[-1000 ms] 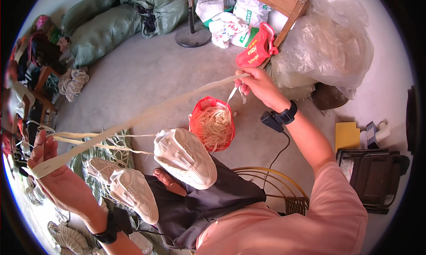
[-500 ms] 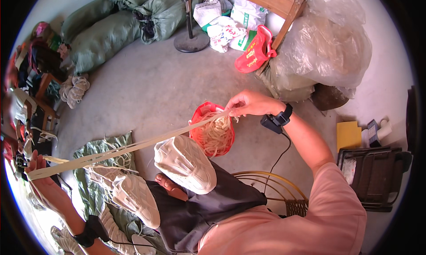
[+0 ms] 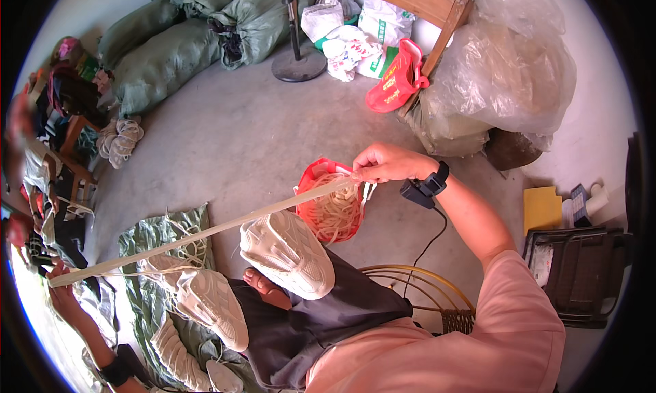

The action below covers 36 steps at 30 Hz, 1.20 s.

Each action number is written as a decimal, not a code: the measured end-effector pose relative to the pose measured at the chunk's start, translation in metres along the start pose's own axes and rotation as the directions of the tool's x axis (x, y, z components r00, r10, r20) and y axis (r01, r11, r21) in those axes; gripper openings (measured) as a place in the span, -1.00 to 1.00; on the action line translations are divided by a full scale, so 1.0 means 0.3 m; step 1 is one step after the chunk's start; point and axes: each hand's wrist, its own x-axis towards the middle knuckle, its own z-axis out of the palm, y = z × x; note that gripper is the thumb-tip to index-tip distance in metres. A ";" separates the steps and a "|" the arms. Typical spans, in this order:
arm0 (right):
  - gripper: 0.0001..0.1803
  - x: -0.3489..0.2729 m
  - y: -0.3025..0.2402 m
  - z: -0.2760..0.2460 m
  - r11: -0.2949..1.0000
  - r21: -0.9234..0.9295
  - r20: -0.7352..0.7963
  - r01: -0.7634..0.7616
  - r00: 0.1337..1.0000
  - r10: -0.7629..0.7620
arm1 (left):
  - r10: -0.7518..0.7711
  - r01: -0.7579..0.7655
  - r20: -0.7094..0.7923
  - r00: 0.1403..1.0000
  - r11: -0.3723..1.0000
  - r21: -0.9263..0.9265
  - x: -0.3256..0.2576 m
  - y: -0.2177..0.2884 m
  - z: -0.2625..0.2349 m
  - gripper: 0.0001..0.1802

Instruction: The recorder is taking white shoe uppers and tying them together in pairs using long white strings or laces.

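A pale cream shoelace [image 3: 225, 226], looking folded or doubled, stretches taut and slanting across my lap. My right hand [image 3: 391, 163] pinches its upper end just above a red bag [image 3: 298, 200] filled with loose laces [image 3: 333, 212]. At the far left, my left hand [image 3: 63, 290] is closed around the other end; its fingers are small and partly hidden there. Below the shoelace, a white sneaker [image 3: 287, 253] rests on my lap, and a second white sneaker [image 3: 212, 307] lies against my other leg. A loose lace trails from beside my left hand toward the second sneaker.
More white shoes [image 3: 179, 355] lie on a green sack [image 3: 140, 311] at left. Another person [image 3: 41, 160] sits at the left edge. Stuffed green sacks [image 3: 164, 68], a black stand base [image 3: 299, 66] and a clear plastic bag [image 3: 506, 72] stand farther back.
The separate strands have drawn together into one narrow band. My left hand has turned and its fingers, spread before, have closed on the end. My right hand has barely moved.
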 end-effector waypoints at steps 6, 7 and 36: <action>-0.75 -0.009 -0.035 0.034 0.995 0.028 0.031 0.101 0.994 -0.101 | -0.077 0.080 -0.043 0.996 0.994 0.074 0.081 -0.126 -0.250 -0.48; -0.75 -0.011 -0.043 0.040 0.995 0.028 0.032 0.100 0.994 -0.101 | -0.068 0.075 -0.080 0.994 0.993 0.089 0.071 -0.127 -0.273 -0.47; -0.76 -0.036 -0.309 0.466 0.955 0.029 0.366 0.295 0.886 -0.285 | 0.035 0.025 0.984 0.177 0.999 -0.040 -0.879 0.378 0.644 -0.71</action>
